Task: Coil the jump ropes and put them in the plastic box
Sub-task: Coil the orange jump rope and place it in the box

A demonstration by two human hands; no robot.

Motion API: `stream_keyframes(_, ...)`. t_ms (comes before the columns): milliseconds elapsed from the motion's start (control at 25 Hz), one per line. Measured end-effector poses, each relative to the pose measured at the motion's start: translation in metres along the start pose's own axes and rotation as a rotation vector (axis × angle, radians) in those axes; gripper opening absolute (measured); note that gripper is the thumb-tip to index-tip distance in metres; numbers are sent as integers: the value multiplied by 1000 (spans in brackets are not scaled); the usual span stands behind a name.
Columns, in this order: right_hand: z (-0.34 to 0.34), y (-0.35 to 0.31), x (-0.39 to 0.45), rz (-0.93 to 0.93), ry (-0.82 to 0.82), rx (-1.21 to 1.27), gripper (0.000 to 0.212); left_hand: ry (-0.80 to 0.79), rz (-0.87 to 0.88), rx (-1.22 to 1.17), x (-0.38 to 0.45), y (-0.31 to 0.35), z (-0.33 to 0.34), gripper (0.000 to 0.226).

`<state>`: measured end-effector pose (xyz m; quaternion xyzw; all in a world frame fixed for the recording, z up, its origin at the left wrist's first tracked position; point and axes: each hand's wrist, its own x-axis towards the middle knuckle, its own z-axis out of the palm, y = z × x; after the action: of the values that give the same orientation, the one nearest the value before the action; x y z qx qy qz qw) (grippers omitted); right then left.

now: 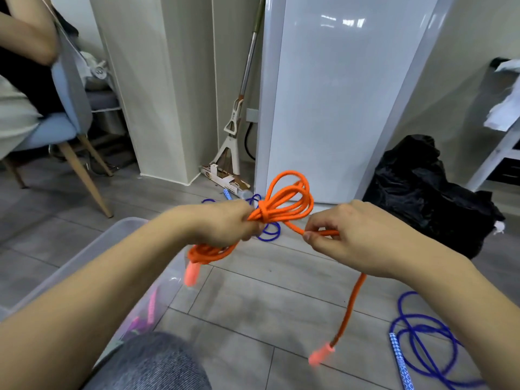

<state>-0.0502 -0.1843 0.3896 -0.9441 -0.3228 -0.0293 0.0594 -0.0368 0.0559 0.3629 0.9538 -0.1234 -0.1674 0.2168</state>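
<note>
Overhead and behind everything stands a tall pale glossy panel [337,94], with a mop [239,114] leaning in the corner to its left. Left of that, a blue chair [64,119] on wooden legs carries a seated person, only partly in view. A black plastic bag [422,192] slumps on the grey tiled floor [253,319] at the right, beside a white shelf frame [498,153].

Low on the left, the clear plastic box [92,249] sits on the floor under the left forearm; something pink shows through its wall, too blurred to name.

A blue jump rope [416,342] lies loose on the floor at the lower right, its patterned handle pointing toward the bottom edge. Another blue rope [271,232] lies farther off, partly hidden behind the hands.

The orange jump rope [289,198] is held up in the air between the two hands, gathered into loops with a turn wrapped round its middle. The left hand [225,220] is clenched around the bundle just below that wrap, and loops plus one orange handle [192,273] hang beneath it over the box's edge. The right hand [357,235] pinches the free strand between thumb and fingers; that strand drops past the wrist to the second orange handle [320,356], dangling above the floor.
</note>
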Motion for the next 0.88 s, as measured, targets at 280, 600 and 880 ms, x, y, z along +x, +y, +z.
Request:
stream_keyframes(280, 11, -13, 7, -103, 189, -254, 26, 340, 115, -558, 26, 9, 17, 12)
stream_keyframes(600, 22, -11, 15, -27, 274, -350, 52, 352, 359, -24, 12, 1, 37, 21)
stream_keyframes(880, 16, -10, 16, 44, 84, -315, 26, 349, 267, -197, -4, 17, 47, 29)
